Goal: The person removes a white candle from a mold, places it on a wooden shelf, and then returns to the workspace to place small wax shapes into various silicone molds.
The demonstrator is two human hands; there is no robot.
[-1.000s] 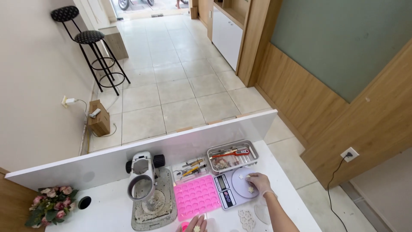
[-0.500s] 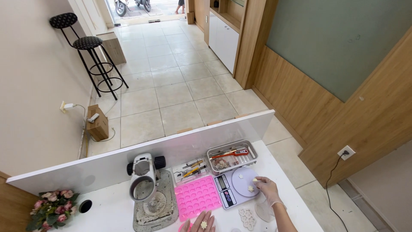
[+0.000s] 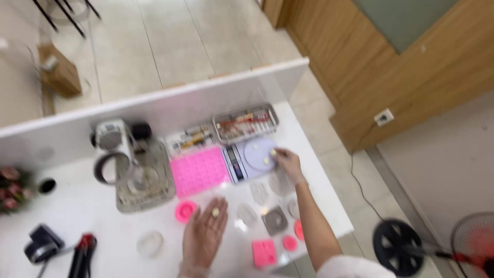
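My left hand [image 3: 204, 234] lies palm up on the white table [image 3: 67, 211], fingers spread, with a small pale piece resting on the palm. It sits just right of a round pink mould [image 3: 185, 211] and below the pink compartment tray [image 3: 200, 170]. My right hand [image 3: 288, 160] reaches to the small scale [image 3: 252, 159] and pinches a tiny pale piece at the edge of its round pan. The view is blurred.
A machine with a ring on a metal tray [image 3: 141, 180] stands left of the pink tray. Clear boxes [image 3: 246, 121] of small parts line the white partition. Pink and clear moulds [image 3: 272, 221] lie by the table's front edge. Flowers [image 3: 11, 188] at left, a fan [image 3: 471, 247] on the floor at right.
The camera has tilted down and the table fills more of the view. My left hand has come forward, palm up; my right hand stays at the scale.
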